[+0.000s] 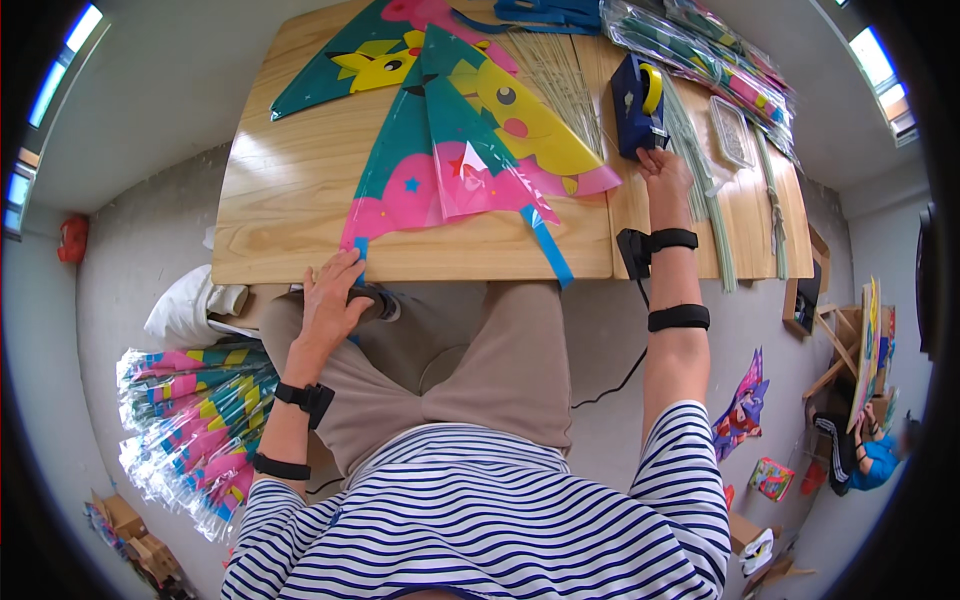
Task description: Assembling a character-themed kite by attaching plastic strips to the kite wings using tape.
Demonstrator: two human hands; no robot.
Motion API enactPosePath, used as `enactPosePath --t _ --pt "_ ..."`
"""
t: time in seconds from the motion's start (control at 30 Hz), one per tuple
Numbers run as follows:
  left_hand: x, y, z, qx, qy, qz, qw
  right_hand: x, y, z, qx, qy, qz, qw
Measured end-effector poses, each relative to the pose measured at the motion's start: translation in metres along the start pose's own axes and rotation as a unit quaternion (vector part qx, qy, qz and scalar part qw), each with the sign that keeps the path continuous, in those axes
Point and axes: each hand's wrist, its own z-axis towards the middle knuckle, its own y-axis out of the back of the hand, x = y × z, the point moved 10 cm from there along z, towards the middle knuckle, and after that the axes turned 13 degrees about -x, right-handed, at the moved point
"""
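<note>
Your spread left hand (pixel 330 296) seemingly steadied the green-pink plastic kite (pixel 468 150), while your right hand (pixel 667 168), fingers narrow, grip unclear, met the dark-blue tape dispenser (pixel 630 112).

Kite sail (pixel 410 185), glossy film: teal, pink and yellow, printed with a cartoon face and small stars; lying on the counter (pixel 285 215) in overlapping panels, narrowing toward the far side, with two blue strips (pixel 547 247) extending from its near side to the counter's near edge. Tape dispenser (pixel 628 112): dark blue body, carrying a yellow roll (pixel 653 90); standing right of the sail.
</note>
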Motion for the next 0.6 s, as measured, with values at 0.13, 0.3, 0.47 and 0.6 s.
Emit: enactPosePath --t 0.13,0.3,0.47,0.6 --pt "0.000 0.001 -0.001 0.000 0.000 0.004 1.000 -0.002 -0.001 0.023 -0.095 0.041 -0.039 0.994" --pt "-0.030 -0.013 0.019 -0.012 -0.060 -0.052 0.997 0.097 0.045 0.130 -0.199 0.381 -0.489 0.759" --pt "0.005 0.004 -0.006 -0.024 0.007 0.007 1.000 0.021 -0.066 0.045 -0.066 0.398 -0.780 0.478" --pt "-0.015 0.000 0.006 -0.036 -0.031 0.003 0.999 0.061 -0.035 0.080 -0.095 0.375 -0.818 0.425"
